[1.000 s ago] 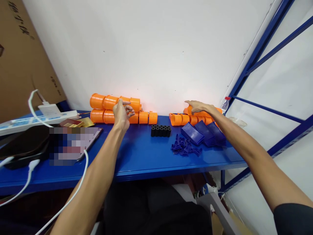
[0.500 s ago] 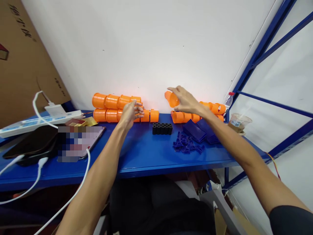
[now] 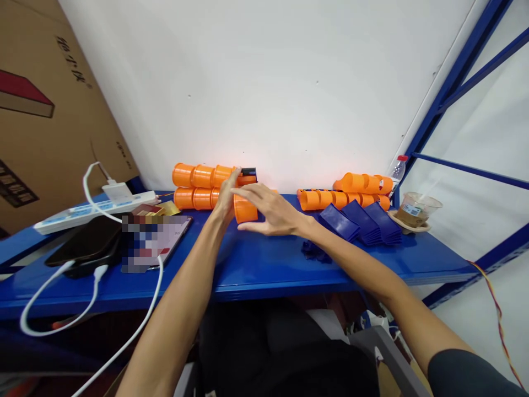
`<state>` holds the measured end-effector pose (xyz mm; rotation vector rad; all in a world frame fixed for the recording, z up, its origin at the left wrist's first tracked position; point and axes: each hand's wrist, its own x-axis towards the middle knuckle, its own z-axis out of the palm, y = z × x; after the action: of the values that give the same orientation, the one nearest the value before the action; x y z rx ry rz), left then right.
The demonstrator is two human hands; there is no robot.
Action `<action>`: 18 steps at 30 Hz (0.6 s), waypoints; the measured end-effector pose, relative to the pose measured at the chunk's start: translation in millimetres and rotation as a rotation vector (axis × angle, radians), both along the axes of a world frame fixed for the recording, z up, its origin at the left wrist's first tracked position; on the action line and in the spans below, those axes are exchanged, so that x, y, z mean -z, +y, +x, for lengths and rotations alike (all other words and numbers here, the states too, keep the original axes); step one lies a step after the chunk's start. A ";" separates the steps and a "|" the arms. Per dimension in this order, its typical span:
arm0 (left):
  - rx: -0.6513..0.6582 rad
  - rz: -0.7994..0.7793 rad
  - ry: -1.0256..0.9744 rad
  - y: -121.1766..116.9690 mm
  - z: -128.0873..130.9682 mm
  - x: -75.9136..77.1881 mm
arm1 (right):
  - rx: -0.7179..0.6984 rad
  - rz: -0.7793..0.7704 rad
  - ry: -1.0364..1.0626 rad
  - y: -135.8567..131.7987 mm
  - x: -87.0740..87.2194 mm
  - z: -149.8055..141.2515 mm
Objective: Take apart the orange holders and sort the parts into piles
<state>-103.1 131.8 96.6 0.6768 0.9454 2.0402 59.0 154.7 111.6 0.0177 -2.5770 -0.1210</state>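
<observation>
Centrally, the right hand (image 3: 276, 212) is gripping an orange cup (image 3: 245, 210) at the front of the left-hand orange rows (image 3: 202, 176), its fingers arching over the upper side and its thumb lying along the lower side. The left hand (image 3: 225, 197) is standing open beside the cup, its fingers extending upward and lying close together; whether they are touching the cup cannot be told. A dark piece (image 3: 248, 171) is showing just beyond the left fingertips.

Likely faults: the smooth, round wall could be slipping or rolling out of the grip if the thumb pressed unevenly. A knock from the left hand could be setting the upper row rolling off the lower one, since rounded sides are resting on rounded sides. A low sweep of the right forearm could be dragging the blue sheets (image 3: 339, 221) or scattering the dark blue pieces (image 3: 316, 251) beneath it.

Materials: the cups are appearing as glossy, rigid plastic, flaring into raised rims and lying on their sides. Further orange pieces (image 3: 364, 183) are lying in two tiers at the right, against a plain white wall (image 3: 289, 99). The blue sheets are forming flat, rectangular, fanned stacks; the small pieces are looking irregular and thin. The painted blue table (image 3: 264, 270) is reflecting light in a smooth, slick sheen.
</observation>
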 end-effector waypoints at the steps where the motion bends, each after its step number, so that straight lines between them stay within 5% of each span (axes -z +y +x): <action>1: 0.042 -0.014 0.009 -0.1 -1.0 -0.6 | 0.020 -0.054 0.056 2.8 -0.7 3.8; 6: 0.230 -0.059 0.121 1.6 5.5 -0.4 | 0.378 -0.243 0.189 19.5 -2.9 16.7; 10: 0.327 -0.125 0.158 1.6 25.9 0.4 | 0.623 -0.184 0.092 28.4 0.7 18.5; 18: 0.294 -0.268 0.118 -0.8 37.1 1.3 | 0.675 -0.039 -0.059 35.6 3.6 19.2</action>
<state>-66.1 131.0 95.3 0.7472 1.0933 1.5965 78.2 190.4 108.1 -0.8726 -2.5354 -0.3201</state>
